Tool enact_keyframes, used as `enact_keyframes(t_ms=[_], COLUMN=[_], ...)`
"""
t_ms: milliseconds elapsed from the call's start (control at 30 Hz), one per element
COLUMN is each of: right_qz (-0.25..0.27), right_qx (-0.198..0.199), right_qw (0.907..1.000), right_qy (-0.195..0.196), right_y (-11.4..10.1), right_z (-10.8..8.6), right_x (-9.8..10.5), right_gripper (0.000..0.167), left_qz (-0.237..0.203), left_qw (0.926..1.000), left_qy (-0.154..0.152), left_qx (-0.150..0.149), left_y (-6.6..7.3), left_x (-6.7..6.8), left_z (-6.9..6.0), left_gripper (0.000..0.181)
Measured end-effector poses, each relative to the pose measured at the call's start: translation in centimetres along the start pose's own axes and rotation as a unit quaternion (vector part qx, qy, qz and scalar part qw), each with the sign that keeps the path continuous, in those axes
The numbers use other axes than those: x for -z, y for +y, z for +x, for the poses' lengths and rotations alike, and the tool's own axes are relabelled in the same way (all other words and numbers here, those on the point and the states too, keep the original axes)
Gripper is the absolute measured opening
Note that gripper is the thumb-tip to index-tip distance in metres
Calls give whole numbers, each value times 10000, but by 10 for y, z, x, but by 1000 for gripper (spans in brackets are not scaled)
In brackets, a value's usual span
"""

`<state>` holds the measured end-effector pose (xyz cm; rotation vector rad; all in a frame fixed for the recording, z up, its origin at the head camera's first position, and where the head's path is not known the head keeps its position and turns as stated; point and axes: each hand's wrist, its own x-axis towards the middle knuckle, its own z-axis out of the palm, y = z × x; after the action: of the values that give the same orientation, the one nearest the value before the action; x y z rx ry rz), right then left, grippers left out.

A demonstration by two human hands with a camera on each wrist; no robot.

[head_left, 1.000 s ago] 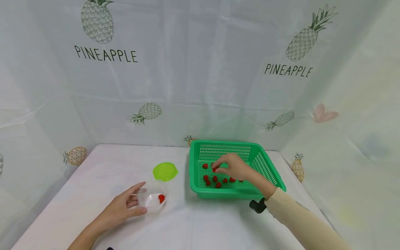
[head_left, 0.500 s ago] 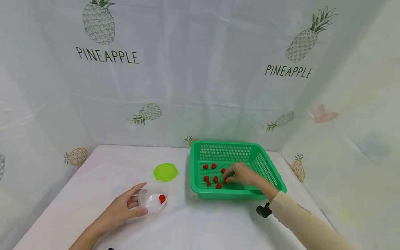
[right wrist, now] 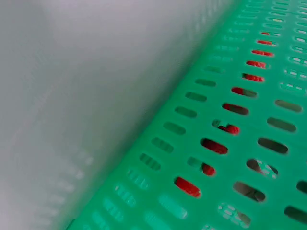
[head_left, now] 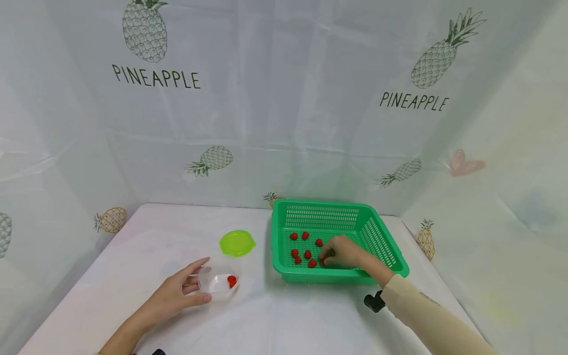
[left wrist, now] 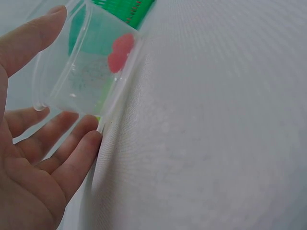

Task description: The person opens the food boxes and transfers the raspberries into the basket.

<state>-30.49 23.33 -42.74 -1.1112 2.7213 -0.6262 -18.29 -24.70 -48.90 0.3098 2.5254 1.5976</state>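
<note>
In the head view my left hand [head_left: 175, 291] sits around the near-left side of a clear plastic cup [head_left: 217, 283], which has red berries [head_left: 232, 281] inside. The left wrist view shows the thumb at the cup's [left wrist: 72, 72] rim side and loosely bent fingers by its lower wall. Inside the green basket [head_left: 328, 276] my right hand [head_left: 343, 252] reaches down, thumb and fingertips together at a small red berry [head_left: 323, 262] that is mostly covered. In the right wrist view the basket wall [right wrist: 192, 143] hides most of this hand, with red showing through the slots.
Several loose red berries [head_left: 308, 254] lie on the basket floor left of the right hand. A bright green lid [head_left: 237, 243] lies behind the cup. The white cloth-covered table [head_left: 266, 315] meets patterned curtains [head_left: 284, 98] at the back and sides.
Within the basket my right hand has moved right and toward the near wall, then down to the berry. Berries it had covered at the back now show. My left hand has stayed at the cup.
</note>
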Motion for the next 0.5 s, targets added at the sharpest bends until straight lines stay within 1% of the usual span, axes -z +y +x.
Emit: enact_keyframes(t_ms=[100, 267, 333, 400, 500], right_qz=[11, 108, 62, -44, -238], right_qx=[63, 41, 43, 81, 206], right_qw=[10000, 9999, 10000, 10000, 9994], right_qy=[-30, -61, -48, -9, 148], right_y=[-1, -5, -7, -9, -16], right_z=[0, 0, 0, 1, 3], right_x=[-1, 2, 6, 10, 18], right_gripper=[13, 15, 14, 12, 12], left_qz=[-49, -66, -16, 27, 50], left_qw=[10000, 10000, 10000, 10000, 10000], left_qy=[-31, -19, -16, 2, 6], left_qx=[-69, -46, -63, -16, 34], left_y=[0, 0, 0, 0, 0], left_x=[0, -1, -1, 0, 1], left_z=[0, -1, -1, -1, -1], left_gripper=[95, 95, 96, 96, 97])
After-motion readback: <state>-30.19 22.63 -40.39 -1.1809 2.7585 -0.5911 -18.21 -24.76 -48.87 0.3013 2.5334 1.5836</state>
